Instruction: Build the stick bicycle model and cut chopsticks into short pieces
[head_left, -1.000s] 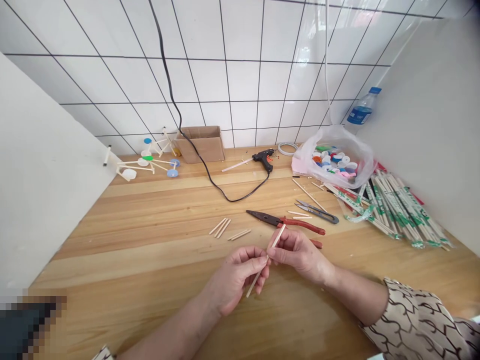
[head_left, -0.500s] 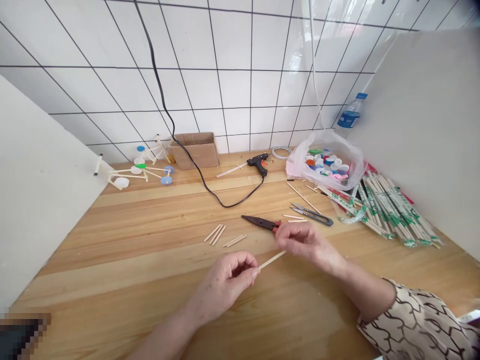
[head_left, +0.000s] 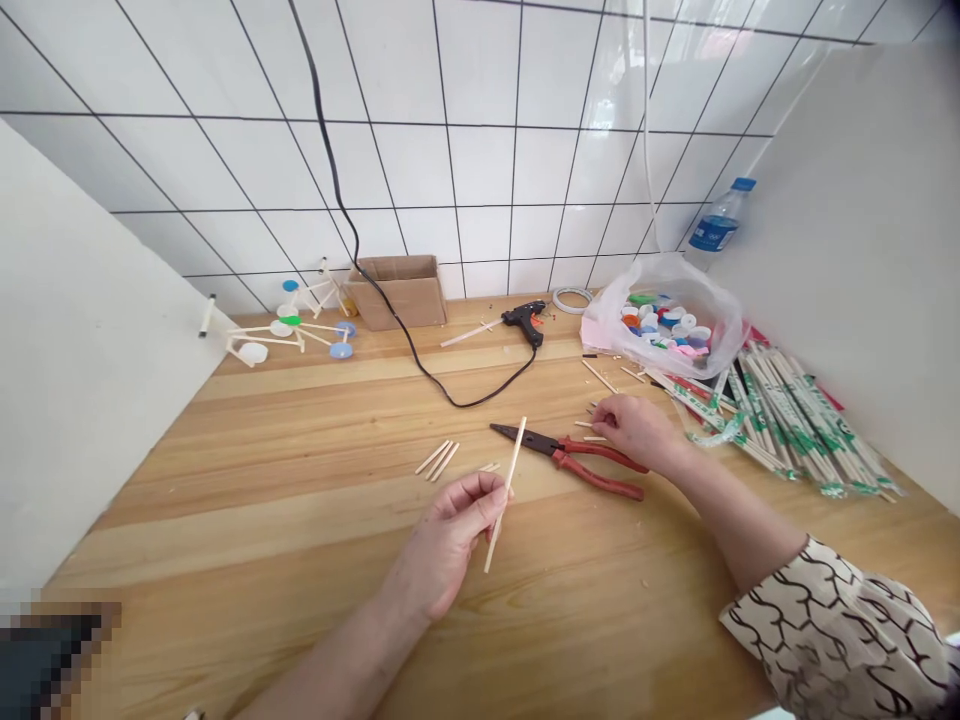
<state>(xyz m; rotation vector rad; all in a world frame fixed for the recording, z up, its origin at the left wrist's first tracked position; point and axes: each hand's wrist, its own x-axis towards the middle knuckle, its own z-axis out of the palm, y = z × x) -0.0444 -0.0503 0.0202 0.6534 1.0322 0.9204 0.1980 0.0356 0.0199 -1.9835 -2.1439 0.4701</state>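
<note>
My left hand (head_left: pixel 465 525) pinches a thin wooden stick (head_left: pixel 514 462) between thumb and fingers, tilted up over the table. My right hand (head_left: pixel 637 430) is closed over thread snips, with just their metal tips (head_left: pixel 591 407) showing at its left; the rest is hidden under the fingers. Short cut sticks (head_left: pixel 583 424) lie beside those fingers. Between my hands rest long-nose pliers (head_left: pixel 559 455) with red handles, touched by neither hand. Several short stick pieces (head_left: pixel 438 460) lie in a group left of the pliers.
A black glue gun (head_left: pixel 525 320) with its cord lies behind. At the back are a cardboard box (head_left: pixel 401 292), a tape roll (head_left: pixel 571 300) and a bag of bottle caps (head_left: pixel 675 320). Wrapped chopsticks (head_left: pixel 802 430) lie right, stick-and-cap models (head_left: pixel 292 325) left, a bottle (head_left: pixel 716 228) by the wall.
My right hand has let go of the stick and moved right and back onto the snips, uncovering the pliers' handles. My left hand has swung the stick more upright. The view has shifted slightly.
</note>
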